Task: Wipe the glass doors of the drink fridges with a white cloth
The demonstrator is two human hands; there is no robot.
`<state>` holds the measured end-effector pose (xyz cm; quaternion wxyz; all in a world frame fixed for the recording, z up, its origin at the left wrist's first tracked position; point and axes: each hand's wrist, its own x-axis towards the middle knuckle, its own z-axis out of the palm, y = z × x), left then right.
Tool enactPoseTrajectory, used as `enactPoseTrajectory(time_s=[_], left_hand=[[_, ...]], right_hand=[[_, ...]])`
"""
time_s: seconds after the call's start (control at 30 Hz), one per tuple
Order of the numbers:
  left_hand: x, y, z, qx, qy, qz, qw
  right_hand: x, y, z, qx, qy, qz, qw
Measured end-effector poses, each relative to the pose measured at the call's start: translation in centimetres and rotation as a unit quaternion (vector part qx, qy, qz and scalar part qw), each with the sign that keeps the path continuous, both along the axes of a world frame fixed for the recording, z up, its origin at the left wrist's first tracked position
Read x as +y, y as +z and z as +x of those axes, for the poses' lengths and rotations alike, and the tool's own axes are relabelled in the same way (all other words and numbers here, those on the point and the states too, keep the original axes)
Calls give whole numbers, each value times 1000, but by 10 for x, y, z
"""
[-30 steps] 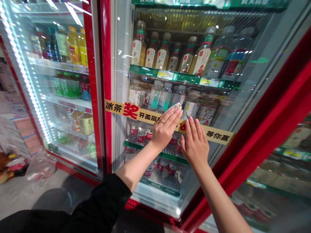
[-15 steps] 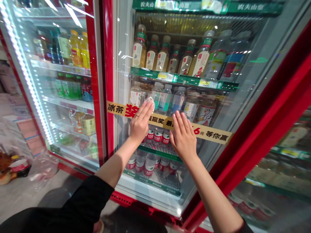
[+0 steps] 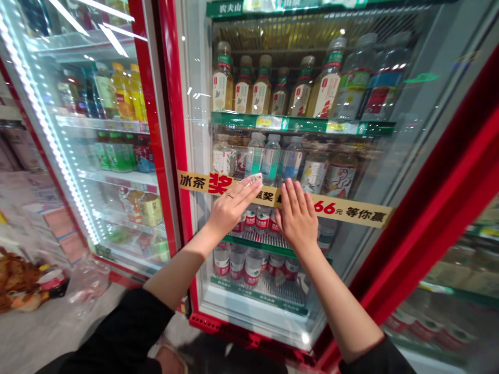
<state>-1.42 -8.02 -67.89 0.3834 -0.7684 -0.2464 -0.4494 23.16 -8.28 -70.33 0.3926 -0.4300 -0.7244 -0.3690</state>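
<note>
My left hand presses a small crumpled white wipe under its fingertips against a tan strip. The strip carries black and red lettering and runs across the glass door of a drinks fridge. A ring shows on a finger of this hand. To its right, my right hand lies flat with fingers stretched over the strip, covering part of the lettering. Nothing shows in the right hand. Behind the glass, bottles stand on green-edged shelves.
Red frames border the fridge door. A lit second fridge with drinks is at left, and another bottle fridge at right. Pink cartons, a clear plastic bag and a dark bottle sit on the floor at left.
My left hand has slid right and slightly down along the strip with the wipe, closer to my right hand. The right hand keeps flat, a little further left along the lettering.
</note>
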Motion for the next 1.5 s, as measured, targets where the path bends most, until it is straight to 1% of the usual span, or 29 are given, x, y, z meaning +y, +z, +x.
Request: enactPoseTrajectory(time_s=[0.07, 0.13, 0.23, 0.3, 0.37, 0.43, 0.53, 0.6, 0.67, 0.73, 0.83, 0.9, 0.97, 1.03, 1.13, 1.2, 1.27, 1.33, 1.4, 1.47, 1.5], left_hand=[[0, 1, -13, -14, 11, 2, 1000], [3, 5, -10, -50, 25, 5, 998], [10, 8, 19, -105, 40, 14, 994], [14, 6, 38, -106, 44, 15, 993], [14, 0, 48, -82, 37, 23, 996], [11, -6, 42, -37, 18, 38, 998], [5, -10, 13, 26, -10, 50, 998], [2, -5, -6, 33, -16, 49, 998], [1, 4, -14, 4, -9, 35, 999], [4, 15, -7, -29, -9, 20, 999], [11, 26, 22, -53, -19, 8, 998], [13, 26, 38, -61, -14, 4, 998], [13, 19, 41, -44, -9, 3, 999], [9, 10, 28, -2, -9, 8, 1000], [4, 0, -13, 44, -3, 15, 999], [5, 1, -38, 20, 8, 7, 1000], [10, 8, -50, -51, 25, 3, 998], [16, 17, -45, -110, 36, 4, 993], [20, 22, -28, -128, 35, 14, 991], [19, 21, -10, -120, 25, 19, 992], [18, 18, -4, -99, 21, 20, 995]], right_hand=[[0, 0, 0, 6, 7, -6, 1000], [0, 0, -1, 7, 12, -7, 1000], [0, 0, -1, 3, -1, -3, 1000], [-1, 0, -2, -5, -20, -2, 1000], [-2, 1, -2, -14, -41, -2, 999], [-2, 2, -2, -21, -63, 1, 998], [-1, 2, -2, -26, -78, 8, 997], [1, 1, -1, -29, -71, 12, 997], [3, -1, 1, -32, -60, 18, 998], [3, -2, 3, -31, -57, 19, 998], [3, -1, 4, -38, -56, 12, 998], [1, 0, 4, -40, -55, 7, 998], [-1, 2, 3, -36, -55, -1, 998], [-2, 3, 2, -30, -52, -12, 998], [-2, 4, 1, -21, -40, -24, 999], [-1, 3, 1, -14, -34, -21, 999], [0, 1, 0, -7, -30, -7, 999], [1, -2, -2, -5, -31, 15, 999], [2, -4, -5, 1, -40, 34, 999], [2, -5, -10, 7, -50, 35, 998], [2, -5, -13, 5, -53, 32, 998]])
